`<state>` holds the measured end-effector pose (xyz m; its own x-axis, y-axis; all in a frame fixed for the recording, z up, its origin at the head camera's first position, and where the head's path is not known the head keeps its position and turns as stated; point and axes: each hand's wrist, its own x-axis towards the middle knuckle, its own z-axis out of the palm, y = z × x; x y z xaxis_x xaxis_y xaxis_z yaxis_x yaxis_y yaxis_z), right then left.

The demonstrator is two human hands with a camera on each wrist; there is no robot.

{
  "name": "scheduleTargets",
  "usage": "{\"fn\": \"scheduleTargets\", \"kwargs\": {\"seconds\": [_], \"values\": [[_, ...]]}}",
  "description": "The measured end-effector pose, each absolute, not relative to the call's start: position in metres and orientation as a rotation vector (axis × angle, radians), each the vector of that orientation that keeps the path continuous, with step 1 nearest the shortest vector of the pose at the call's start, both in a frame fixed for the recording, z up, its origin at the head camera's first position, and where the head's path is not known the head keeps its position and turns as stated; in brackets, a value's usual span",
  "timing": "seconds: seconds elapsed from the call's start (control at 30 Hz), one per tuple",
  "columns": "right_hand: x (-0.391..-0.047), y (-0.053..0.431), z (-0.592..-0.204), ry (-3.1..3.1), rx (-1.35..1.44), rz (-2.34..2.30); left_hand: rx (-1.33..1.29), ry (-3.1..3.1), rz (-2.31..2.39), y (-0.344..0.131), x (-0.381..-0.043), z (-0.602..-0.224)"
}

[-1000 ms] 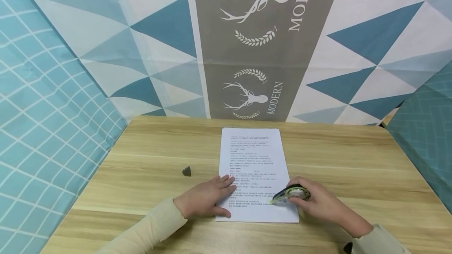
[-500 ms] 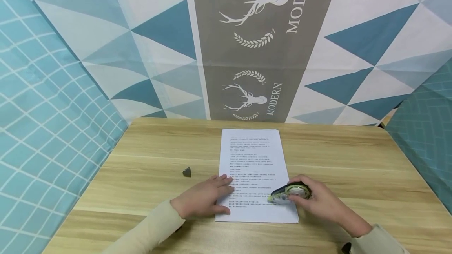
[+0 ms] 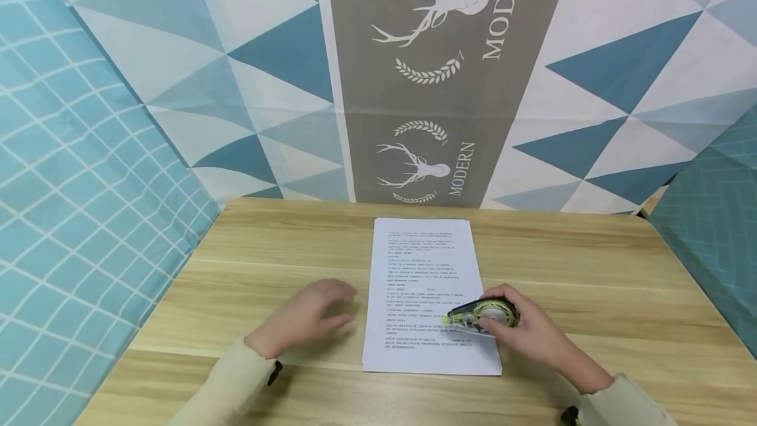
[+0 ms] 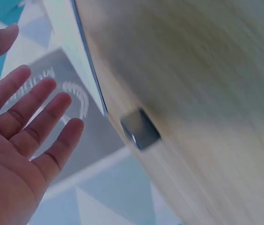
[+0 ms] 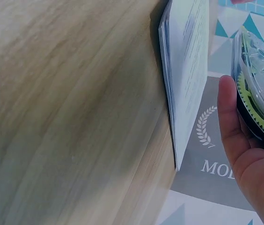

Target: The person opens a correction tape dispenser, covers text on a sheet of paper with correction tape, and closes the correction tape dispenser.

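My right hand (image 3: 535, 327) holds a correction tape (image 3: 466, 315), clear and yellow-green with a black edge, its tip pointing left over the lower right of a stack of printed sheets (image 3: 422, 268). The right wrist view shows the correction tape (image 5: 258, 89) raised above the sheets, thumb and fingers around it. Left of the stack, my left hand (image 3: 304, 314) hovers over the table with its fingers extended, holding nothing. A small dark cap (image 4: 141, 129) lies on the table in the left wrist view; the left hand hides it in the head view.
The stack lies on a wood-grain table (image 3: 284, 242). A patterned cloth (image 3: 426, 84) with deer heads hangs behind the table's back edge. Blue checked cloth (image 3: 89, 215) borders the left side, and teal cloth (image 3: 718, 222) the right.
My left hand has lifted off the sheets and moved left, over where the cap was visible. My right hand has raised the correction tape slightly, away from the lower printed lines.
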<state>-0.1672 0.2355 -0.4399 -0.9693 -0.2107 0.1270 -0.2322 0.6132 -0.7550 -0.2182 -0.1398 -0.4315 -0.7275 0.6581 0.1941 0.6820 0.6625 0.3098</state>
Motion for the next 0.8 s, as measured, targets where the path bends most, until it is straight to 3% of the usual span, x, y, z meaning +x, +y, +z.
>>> {"fn": "scheduleTargets", "kwargs": {"seconds": [0.3,0.8], "values": [[-0.167,0.232,-0.435,-2.765,0.316,1.502,-0.796,-2.914,-0.692,-0.166,-0.224,-0.428],[-0.169,0.233,-0.438,-2.766,0.238,1.614,-0.474,-3.094,-0.81,-0.182,-0.237,-0.436]]}}
